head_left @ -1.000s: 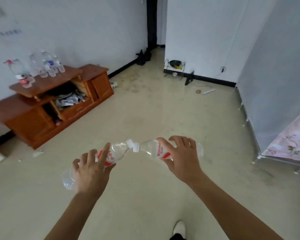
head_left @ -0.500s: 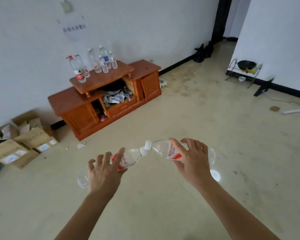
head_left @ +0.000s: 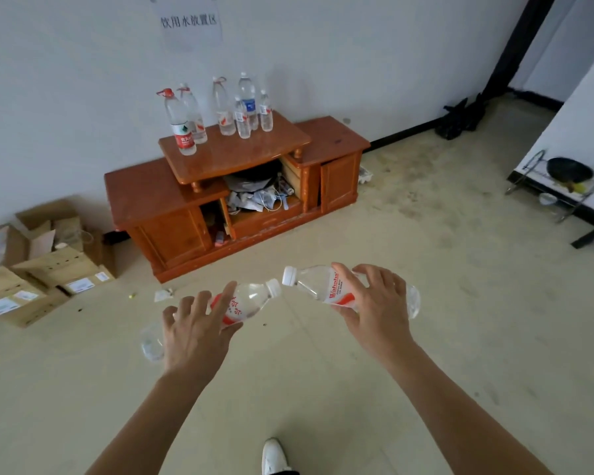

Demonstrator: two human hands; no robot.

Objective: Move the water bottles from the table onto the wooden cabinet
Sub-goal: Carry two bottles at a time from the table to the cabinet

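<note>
My left hand (head_left: 194,332) grips a clear water bottle with a red label (head_left: 251,299), lying sideways with its white cap pointing right. In my right hand (head_left: 374,303) is a second clear bottle with a red label (head_left: 314,286), cap pointing left, the two caps almost touching. Both are held above the floor in front of me. The wooden cabinet (head_left: 240,186) stands against the far wall, some way ahead. Several water bottles (head_left: 220,111) stand upright on its raised top shelf.
Open cardboard boxes (head_left: 38,265) lie on the floor left of the cabinet. Its middle compartment holds papers and cables (head_left: 258,197). A wire rack with a black pan (head_left: 563,180) is at the right wall. A black bag (head_left: 460,118) sits by the doorway. Bare floor lies between me and the cabinet.
The view has swung left and closer, so the cabinet sits nearer the centre and looks larger. Both hands still hold their bottles the same way.
</note>
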